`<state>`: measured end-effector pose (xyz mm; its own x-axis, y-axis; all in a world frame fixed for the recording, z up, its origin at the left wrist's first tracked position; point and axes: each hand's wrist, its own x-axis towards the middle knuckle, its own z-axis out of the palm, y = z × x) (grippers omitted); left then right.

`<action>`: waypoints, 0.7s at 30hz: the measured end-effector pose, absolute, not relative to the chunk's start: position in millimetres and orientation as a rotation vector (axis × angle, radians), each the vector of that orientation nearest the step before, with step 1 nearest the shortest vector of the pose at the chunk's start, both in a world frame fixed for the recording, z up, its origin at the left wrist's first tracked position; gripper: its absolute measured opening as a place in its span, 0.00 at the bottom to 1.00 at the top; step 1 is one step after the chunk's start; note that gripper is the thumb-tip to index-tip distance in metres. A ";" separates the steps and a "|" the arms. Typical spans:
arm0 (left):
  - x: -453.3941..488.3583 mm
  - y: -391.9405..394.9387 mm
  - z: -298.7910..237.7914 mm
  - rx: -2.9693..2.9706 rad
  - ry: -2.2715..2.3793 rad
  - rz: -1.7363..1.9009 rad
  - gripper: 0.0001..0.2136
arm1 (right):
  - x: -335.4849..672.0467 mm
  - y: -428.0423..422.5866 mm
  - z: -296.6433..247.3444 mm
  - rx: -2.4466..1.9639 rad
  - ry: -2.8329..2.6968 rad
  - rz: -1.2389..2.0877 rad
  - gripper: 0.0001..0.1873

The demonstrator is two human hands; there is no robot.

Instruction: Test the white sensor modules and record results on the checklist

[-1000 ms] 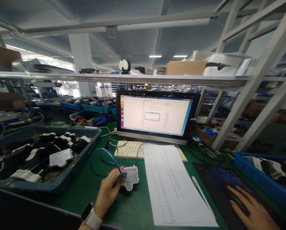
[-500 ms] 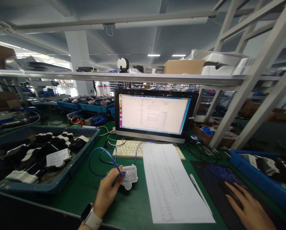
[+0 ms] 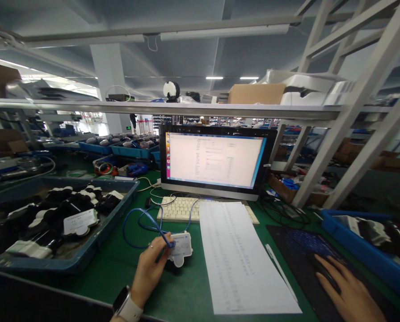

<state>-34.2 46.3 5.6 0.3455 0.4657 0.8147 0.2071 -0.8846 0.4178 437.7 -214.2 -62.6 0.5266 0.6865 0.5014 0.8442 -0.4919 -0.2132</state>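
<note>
My left hand (image 3: pixel 153 258), with a watch on its wrist, pinches the end of a blue cable (image 3: pixel 145 215) against the face of a small white device (image 3: pixel 181 245). Printed marks and a rounded lobe at its lower edge show on the device; my fingers hide its left part. The cable loops behind it toward the keyboard (image 3: pixel 178 206). On the right, my right hand (image 3: pixel 350 290) rests curved over a black computer mouse (image 3: pixel 324 272) on a dark mouse pad (image 3: pixel 283 243). Ahead, a lit monitor (image 3: pixel 216 158) displays a page with small, unreadable text.
Printed paper sheets (image 3: pixel 243 264) partly cover the keyboard, with a white pen (image 3: pixel 280 270) along their right edge. A blue bin (image 3: pixel 95 243) of black-and-white parts sits left. Another blue bin (image 3: pixel 370 248) stands right. An overhead shelf (image 3: pixel 200 107) crosses above the monitor.
A small red light visible on the device beside the cable end no longer shows. Both hands hold nearly the same positions.
</note>
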 end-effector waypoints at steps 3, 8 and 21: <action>-34.3 46.8 4.0 2.359 0.615 1.546 0.09 | 434.2 -214.0 -60.8 -2.313 -1.260 -0.514 0.33; -35.1 47.2 4.2 2.369 0.607 1.534 0.09 | 430.2 -213.2 -57.8 -2.314 -1.229 -0.503 0.34; -34.8 45.7 8.4 2.366 0.584 1.542 0.09 | 432.7 -214.3 -60.8 -2.314 -1.240 -0.502 0.33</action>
